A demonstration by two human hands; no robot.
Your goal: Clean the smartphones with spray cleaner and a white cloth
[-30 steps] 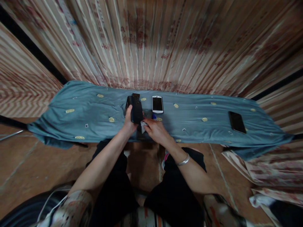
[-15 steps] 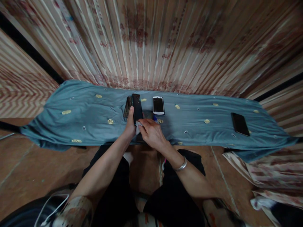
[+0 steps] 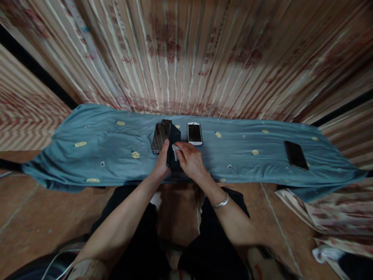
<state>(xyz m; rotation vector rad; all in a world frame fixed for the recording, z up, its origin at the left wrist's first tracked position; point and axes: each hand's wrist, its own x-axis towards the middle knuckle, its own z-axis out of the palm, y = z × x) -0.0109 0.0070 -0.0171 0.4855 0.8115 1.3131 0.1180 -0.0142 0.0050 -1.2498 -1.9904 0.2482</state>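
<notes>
Black slab phone [image 3: 174, 137] upright in left hand [image 3: 162, 165], long axis away; right hand [image 3: 190, 161] pinches white wipe [image 3: 175, 149] against it.

No legible text, label, brand, number or sign in the head view.

- Curtain [image 3: 186, 54]: reddish printed marks on the striped folds, too blurred to tell whether they are characters or pattern.
- Blue cloth [image 3: 87, 155]: yellow oval motifs and small pale squares, ornament only, no lettering.
- White phone [image 3: 195, 133]: screen dark, no readable logo.
- Black phone [image 3: 296, 154] at the right end: screen dark, nothing readable.
- Dark phone [image 3: 173, 140] held upright between the hands: surface dark, no marking made out.
- Phone [image 3: 159, 137] lying just left of it: reflective face, no text.
</notes>
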